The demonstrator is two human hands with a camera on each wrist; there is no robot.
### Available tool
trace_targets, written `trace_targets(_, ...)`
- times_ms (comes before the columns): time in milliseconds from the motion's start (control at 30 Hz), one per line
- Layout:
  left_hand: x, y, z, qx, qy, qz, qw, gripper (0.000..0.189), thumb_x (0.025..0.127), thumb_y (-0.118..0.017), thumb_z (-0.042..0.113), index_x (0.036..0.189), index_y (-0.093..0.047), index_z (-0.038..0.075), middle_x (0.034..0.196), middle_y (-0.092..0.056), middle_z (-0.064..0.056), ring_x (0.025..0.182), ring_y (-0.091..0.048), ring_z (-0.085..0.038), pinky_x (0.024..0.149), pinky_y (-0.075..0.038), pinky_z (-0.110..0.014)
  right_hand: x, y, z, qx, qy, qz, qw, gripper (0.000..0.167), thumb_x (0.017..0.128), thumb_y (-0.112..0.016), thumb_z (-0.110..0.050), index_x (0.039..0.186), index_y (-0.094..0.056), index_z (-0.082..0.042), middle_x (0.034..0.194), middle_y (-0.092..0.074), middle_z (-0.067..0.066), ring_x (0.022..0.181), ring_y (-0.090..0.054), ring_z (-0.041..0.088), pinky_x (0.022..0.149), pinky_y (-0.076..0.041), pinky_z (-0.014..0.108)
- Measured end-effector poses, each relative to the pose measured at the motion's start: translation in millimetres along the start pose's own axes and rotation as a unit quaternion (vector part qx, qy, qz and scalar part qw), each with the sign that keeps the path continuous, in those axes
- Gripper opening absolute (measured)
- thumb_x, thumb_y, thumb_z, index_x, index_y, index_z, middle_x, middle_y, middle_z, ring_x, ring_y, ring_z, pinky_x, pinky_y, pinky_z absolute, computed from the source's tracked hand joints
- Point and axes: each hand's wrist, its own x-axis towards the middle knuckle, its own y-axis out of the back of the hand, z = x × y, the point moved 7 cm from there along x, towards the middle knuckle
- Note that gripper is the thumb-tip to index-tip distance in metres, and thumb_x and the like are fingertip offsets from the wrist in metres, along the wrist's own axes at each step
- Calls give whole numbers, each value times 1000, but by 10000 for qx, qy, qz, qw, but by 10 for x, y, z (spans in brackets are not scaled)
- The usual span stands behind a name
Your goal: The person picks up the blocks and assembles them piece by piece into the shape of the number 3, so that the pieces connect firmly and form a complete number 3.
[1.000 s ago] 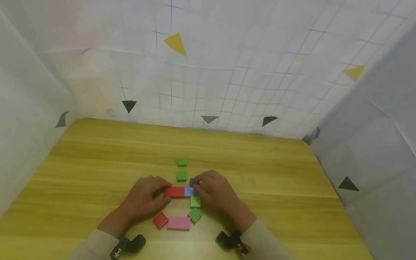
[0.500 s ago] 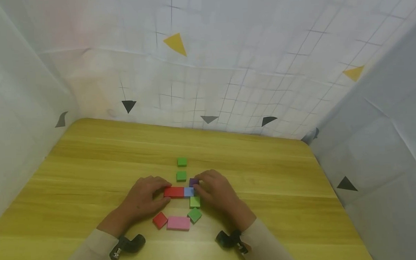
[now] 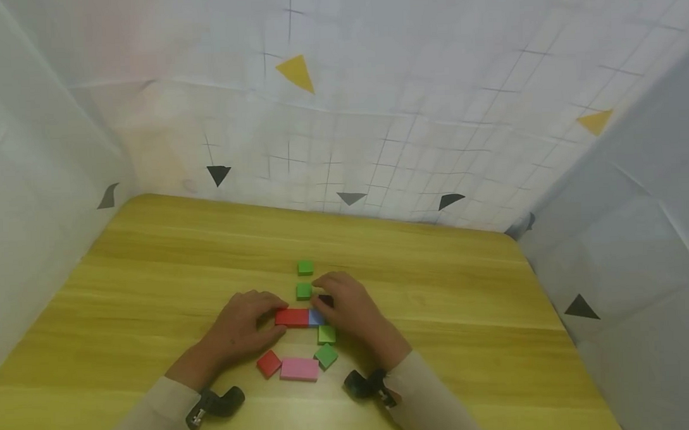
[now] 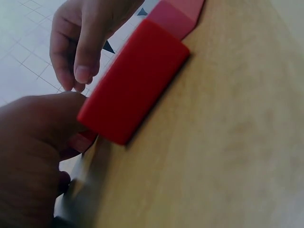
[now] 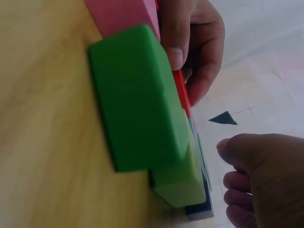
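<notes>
My left hand (image 3: 240, 324) pinches the left end of a long red block (image 3: 292, 317) between thumb and fingers. A small blue block (image 3: 315, 316) sits against that block's right end. Above the blue block my right hand (image 3: 348, 306) hovers, fingers loosely bent, and a dark purple block (image 3: 326, 300) shows between thumb and fingers. In the right wrist view, a gap separates this hand (image 5: 268, 175) from the blocks. A light green block (image 3: 326, 334) lies just below the blue one, with a turned green block (image 3: 326, 356) under it.
Two green blocks (image 3: 305, 267) stand in a column beyond the hands. Nearer me, a pink block (image 3: 299, 369) lies between the turned green block and a tilted red square block (image 3: 268, 364). White patterned sheets (image 3: 375, 112) enclose the wooden table (image 3: 438, 287) at the back and sides.
My right hand has come away from the purple block's right side and shifted slightly up and left over it. The left hand stays on the long red block. The head view has shifted slightly.
</notes>
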Motion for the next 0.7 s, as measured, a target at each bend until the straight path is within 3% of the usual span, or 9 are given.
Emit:
trace_targets(433, -14, -20, -6, 34, -36, -12, 10000, 39, 83, -79, 38, 117, -71, 23, 114, -67, 17, 98, -58, -2, 83, -47, -33, 127, -111, -22, -123, -192, -699, 9973, 33, 94, -67, -25, 123, -68, -9, 121, -68, 7, 116, -60, 23, 101, -48, 37)
trace_targets(700, -16, -17, 12, 30, -30, -17, 10000, 38, 82, -79, 39, 116, -71, 24, 114, -67, 18, 98, -58, -2, 82, -47, -33, 158, -107, -57, 13, -210, -823, 9964, 29, 94, -67, -21, 120, -69, -6, 118, -69, 8, 113, -62, 25, 99, -49, 38)
